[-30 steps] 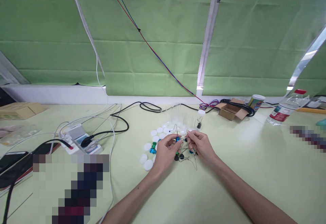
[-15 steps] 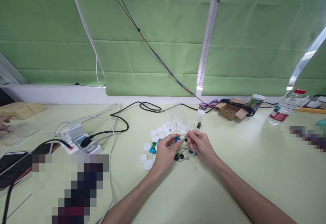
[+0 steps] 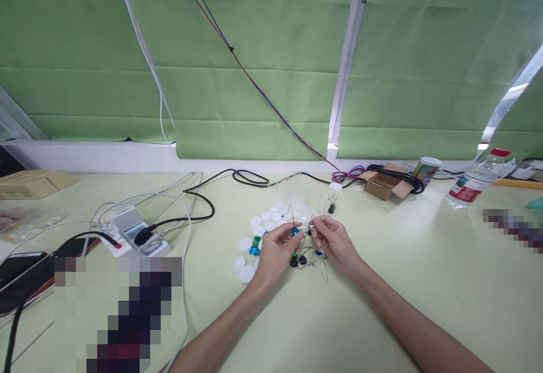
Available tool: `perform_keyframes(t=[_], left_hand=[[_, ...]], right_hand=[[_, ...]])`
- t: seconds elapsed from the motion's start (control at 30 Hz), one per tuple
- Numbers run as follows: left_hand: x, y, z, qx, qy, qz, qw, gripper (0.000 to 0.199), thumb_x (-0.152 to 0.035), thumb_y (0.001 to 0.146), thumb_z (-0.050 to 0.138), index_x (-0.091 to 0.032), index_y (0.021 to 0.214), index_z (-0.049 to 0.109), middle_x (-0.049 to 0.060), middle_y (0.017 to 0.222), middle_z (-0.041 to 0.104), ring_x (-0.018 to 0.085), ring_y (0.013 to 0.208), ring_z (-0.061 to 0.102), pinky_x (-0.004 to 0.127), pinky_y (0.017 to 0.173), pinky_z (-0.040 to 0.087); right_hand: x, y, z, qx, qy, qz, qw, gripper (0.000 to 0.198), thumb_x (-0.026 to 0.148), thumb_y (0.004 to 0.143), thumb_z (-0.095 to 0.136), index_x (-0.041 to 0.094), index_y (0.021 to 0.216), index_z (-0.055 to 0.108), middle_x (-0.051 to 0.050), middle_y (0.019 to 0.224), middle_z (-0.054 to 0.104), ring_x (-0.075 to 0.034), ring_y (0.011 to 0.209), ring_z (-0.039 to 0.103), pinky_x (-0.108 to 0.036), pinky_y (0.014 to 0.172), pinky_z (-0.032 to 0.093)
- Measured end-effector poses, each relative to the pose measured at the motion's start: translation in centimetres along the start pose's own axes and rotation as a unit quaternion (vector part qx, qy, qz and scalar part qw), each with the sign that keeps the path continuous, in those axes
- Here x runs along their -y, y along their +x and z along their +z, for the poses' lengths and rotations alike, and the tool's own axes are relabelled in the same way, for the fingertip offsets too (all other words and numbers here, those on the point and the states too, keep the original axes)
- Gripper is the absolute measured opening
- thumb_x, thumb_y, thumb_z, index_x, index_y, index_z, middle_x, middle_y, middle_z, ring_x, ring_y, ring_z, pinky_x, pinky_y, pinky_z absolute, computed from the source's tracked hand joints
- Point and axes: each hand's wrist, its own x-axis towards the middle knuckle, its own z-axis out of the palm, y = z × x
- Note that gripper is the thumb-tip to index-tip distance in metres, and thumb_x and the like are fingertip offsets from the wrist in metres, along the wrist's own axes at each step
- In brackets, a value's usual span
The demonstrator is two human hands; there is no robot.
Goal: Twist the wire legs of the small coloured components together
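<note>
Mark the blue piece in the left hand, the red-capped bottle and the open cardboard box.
Blue piece [image 3: 295, 230]: head view, on its exposed part.
Red-capped bottle [image 3: 469, 187]: head view, on its label.
Open cardboard box [image 3: 375, 191]: head view, on its front wall.

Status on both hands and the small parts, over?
Left hand pinching blue piece. Right hand close beside, its hold unclear. White caps, black pieces lying close by.

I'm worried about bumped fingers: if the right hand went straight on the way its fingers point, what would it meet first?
The right hand would probably meet the blue piece at the fingertips of the left hand, though depth is hard to judge here.
</note>
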Motion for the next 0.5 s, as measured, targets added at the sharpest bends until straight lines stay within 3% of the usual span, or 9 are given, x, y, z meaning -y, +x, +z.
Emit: perform_keyframes(t=[0.5], left_hand=[[0.29,0.01,-0.05,0.014,-0.003,0.006,1.0,0.026,-0.038,0.078,0.069,-0.017,0.092,0.071,-0.001,0.063,0.056,0.012,0.055,0.052,0.026,0.058,0.043]], right_hand=[[-0.06,0.05,-0.08,-0.004,0.011,0.014,1.0,0.035,0.048,0.071,0.079,0.018,0.08,0.063,0.005,0.057,0.056,-0.007,0.043,0.045,-0.02,0.039,0.032]])
